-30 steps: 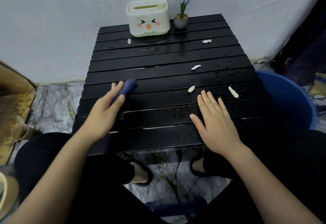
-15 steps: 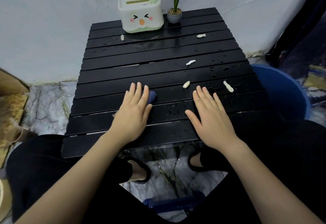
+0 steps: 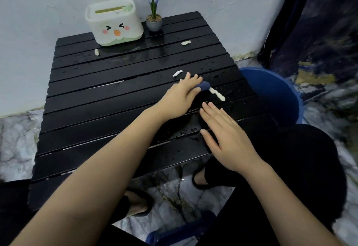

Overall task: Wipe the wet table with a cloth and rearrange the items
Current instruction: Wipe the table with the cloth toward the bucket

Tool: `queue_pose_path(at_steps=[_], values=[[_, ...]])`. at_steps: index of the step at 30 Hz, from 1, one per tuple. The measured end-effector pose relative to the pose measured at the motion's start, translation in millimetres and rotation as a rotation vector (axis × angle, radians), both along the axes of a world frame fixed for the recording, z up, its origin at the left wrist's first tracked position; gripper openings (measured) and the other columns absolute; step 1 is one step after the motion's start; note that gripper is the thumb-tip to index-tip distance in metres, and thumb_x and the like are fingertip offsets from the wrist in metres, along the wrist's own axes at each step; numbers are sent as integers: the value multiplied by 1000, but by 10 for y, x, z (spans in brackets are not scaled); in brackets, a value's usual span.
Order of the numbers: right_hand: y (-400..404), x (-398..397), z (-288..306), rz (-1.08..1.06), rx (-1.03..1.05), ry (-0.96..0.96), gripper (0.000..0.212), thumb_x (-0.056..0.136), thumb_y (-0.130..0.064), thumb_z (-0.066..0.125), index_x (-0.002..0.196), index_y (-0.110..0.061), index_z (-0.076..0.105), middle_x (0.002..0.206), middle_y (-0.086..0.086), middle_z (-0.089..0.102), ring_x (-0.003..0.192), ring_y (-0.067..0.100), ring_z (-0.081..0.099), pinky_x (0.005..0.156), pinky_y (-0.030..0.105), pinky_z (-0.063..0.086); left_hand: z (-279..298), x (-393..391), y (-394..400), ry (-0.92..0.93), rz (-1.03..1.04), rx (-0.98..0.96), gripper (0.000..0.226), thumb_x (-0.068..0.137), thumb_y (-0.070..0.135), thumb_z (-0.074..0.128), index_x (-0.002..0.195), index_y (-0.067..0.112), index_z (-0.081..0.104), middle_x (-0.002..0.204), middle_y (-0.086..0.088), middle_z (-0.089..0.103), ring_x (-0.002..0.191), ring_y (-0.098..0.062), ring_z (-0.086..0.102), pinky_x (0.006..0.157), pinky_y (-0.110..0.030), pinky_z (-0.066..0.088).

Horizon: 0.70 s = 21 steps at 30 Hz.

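Observation:
A black slatted table carries water drops, mostly on its right half. My left hand presses a dark blue cloth flat on the table's right side, the cloth showing past my fingertips. The cloth touches a long white scrap. My right hand lies flat and open on the wet slats just nearer to me. Other white scraps lie at the middle, far right and far left.
A white tissue box with a cartoon face and a small potted blue flower stand at the table's far edge by the wall. A blue bucket sits on the floor at the table's right. My knees and sandalled feet are under the near edge.
My left hand has swept the blue cloth from the table's left-middle across to the right, up to the long white scrap. One small scrap near my right fingers is no longer visible.

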State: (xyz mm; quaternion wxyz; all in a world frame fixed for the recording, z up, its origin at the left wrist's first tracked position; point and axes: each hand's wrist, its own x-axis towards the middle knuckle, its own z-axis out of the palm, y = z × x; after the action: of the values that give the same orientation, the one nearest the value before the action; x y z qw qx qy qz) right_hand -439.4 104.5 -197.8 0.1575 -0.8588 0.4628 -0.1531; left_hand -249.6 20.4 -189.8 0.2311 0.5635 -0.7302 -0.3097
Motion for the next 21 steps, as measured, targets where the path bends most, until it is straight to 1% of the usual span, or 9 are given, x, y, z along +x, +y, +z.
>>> queue_pose_path(at_steps=[1, 3, 5, 6, 8, 11, 13, 17, 21], values=[[-20, -68, 16, -19, -23, -26, 52, 104, -27, 49, 152, -8, 40, 162, 4, 33, 154, 16, 22, 125, 41, 20, 44, 58, -18, 95, 52, 18, 45, 106, 17, 43, 150, 8, 40, 157, -10, 38, 153, -23, 17, 124, -30, 14], [-71, -207, 32, -93, -53, -45, 55, 104, -31, 47, 153, -8, 38, 163, 4, 32, 154, 15, 21, 126, 42, 17, 129, 255, -28, 222, 193, -12, 43, 105, 18, 46, 147, 7, 45, 152, -9, 46, 150, -21, 27, 121, -26, 19], [-122, -334, 29, -181, -39, -33, 59, 105, -39, 43, 155, -10, 34, 165, 3, 27, 155, 13, 15, 127, 42, 11, 156, 537, -35, 257, 340, -83, 42, 104, 20, 47, 144, 6, 49, 150, -8, 48, 147, -21, 34, 122, -29, 24], [-144, -391, 17, -218, -19, -35, 61, 105, -43, 42, 156, -12, 32, 166, 1, 25, 155, 12, 14, 128, 41, 8, 135, 694, -37, 225, 403, -111, 43, 104, 21, 47, 145, 6, 49, 150, -9, 48, 147, -22, 34, 122, -31, 25], [-185, -480, -13, -283, 14, -43, 66, 103, -50, 41, 157, -14, 30, 166, 0, 24, 155, 11, 12, 128, 40, 5, 36, 1008, -36, 83, 485, -109, 45, 105, 22, 46, 148, 7, 44, 154, -11, 43, 149, -24, 28, 122, -33, 22], [-228, -528, -53, -368, 43, 25, 79, 100, -61, 36, 159, -12, 21, 168, 2, 16, 156, 12, 4, 127, 40, -3, -187, 1305, -22, -245, 473, -41, 49, 106, 24, 39, 152, 9, 34, 161, -16, 28, 153, -35, 13, 124, -48, 14], [-238, -525, -79, -393, 55, 94, 87, 97, -68, 29, 160, -10, 12, 169, 5, 8, 156, 14, -3, 126, 38, -8, -276, 1304, -39, -383, 456, -62, 49, 106, 26, 36, 152, 9, 32, 161, -18, 25, 151, -41, 10, 122, -56, 12], [-252, -546, -97, -406, 82, 119, 92, 95, -72, 26, 161, -11, 6, 170, 4, 1, 156, 13, -8, 125, 37, -11, -288, 924, -196, -444, 416, -147, 45, 106, 23, 35, 147, 6, 36, 155, -19, 33, 147, -40, 19, 120, -54, 19], [-244, -547, -109, -403, 58, 183, 93, 95, -74, 21, 160, -9, 8, 170, 7, 1, 156, 16, -8, 126, 39, -8, -250, 302, -444, -411, 333, -179, 42, 105, 20, 34, 143, 4, 38, 152, -16, 36, 146, -36, 23, 122, -48, 20]])
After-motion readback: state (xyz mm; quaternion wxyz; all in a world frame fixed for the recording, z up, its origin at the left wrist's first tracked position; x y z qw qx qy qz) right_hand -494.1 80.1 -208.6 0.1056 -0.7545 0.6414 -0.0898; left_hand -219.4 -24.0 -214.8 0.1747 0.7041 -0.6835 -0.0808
